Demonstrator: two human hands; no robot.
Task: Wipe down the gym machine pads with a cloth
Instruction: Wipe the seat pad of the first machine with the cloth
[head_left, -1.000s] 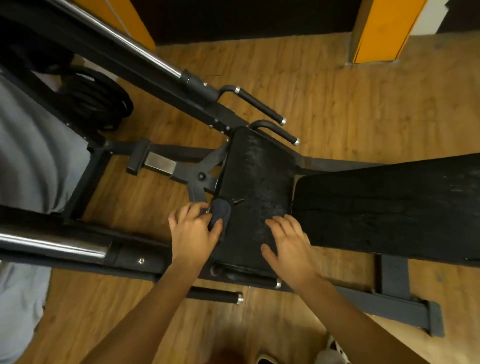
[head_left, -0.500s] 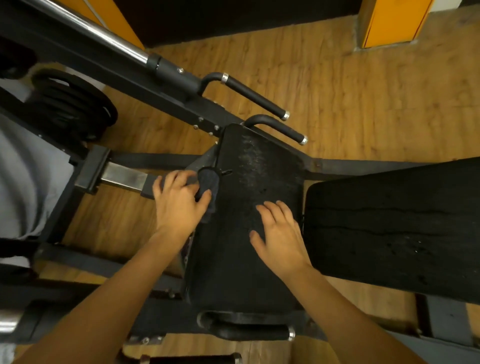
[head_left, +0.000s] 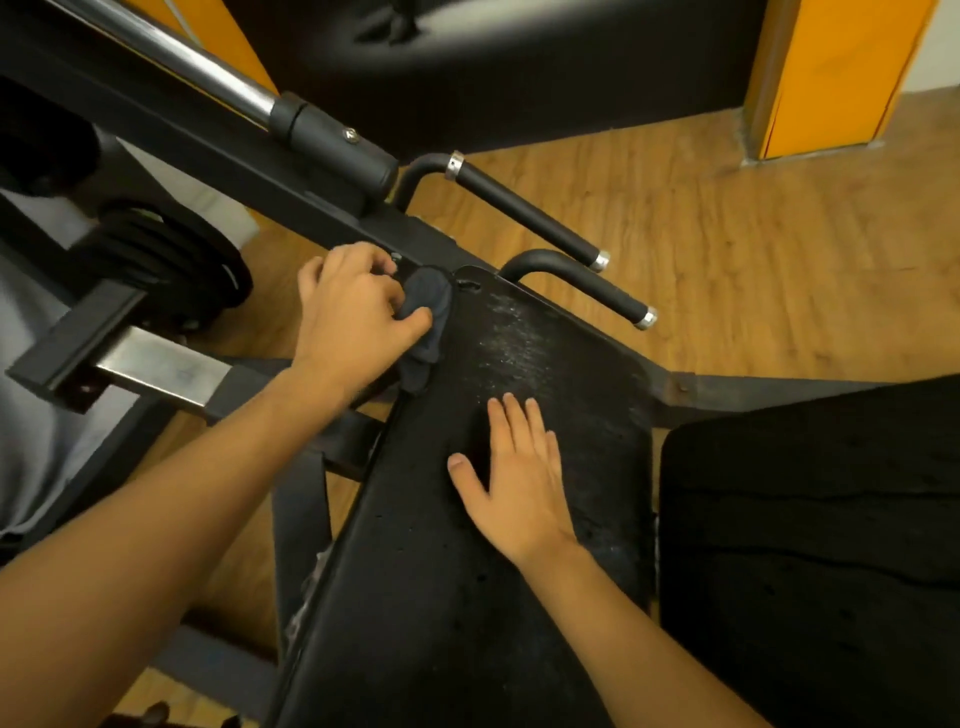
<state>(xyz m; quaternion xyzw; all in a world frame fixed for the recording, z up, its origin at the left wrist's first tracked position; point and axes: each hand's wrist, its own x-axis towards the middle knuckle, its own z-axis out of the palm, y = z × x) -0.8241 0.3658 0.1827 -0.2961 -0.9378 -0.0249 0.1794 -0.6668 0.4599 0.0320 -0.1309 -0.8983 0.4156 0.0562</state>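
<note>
A long black seat pad (head_left: 447, 571) runs from the bottom centre up to the machine frame, with a pale dusty patch near its top. My left hand (head_left: 353, 312) grips a dark blue-grey cloth (head_left: 428, 322) bunched against the pad's upper left edge. My right hand (head_left: 519, 478) lies flat on the middle of the pad, fingers straight and together, thumb spread. A second black pad (head_left: 810, 545) with cracked covering lies to the right, separated by a narrow gap.
Two black grip handles (head_left: 524, 213) (head_left: 587, 283) with chrome caps stick out beyond the pad's top. A chrome bar and black frame beam (head_left: 291, 156) cross the upper left. Weight plates (head_left: 171, 260) hang at left. Wooden floor and an orange pillar (head_left: 831, 78) lie behind.
My left hand has carried the cloth up along the pad's left edge toward its top corner. My right hand stays flat on the pad. The view has come closer to the pad.
</note>
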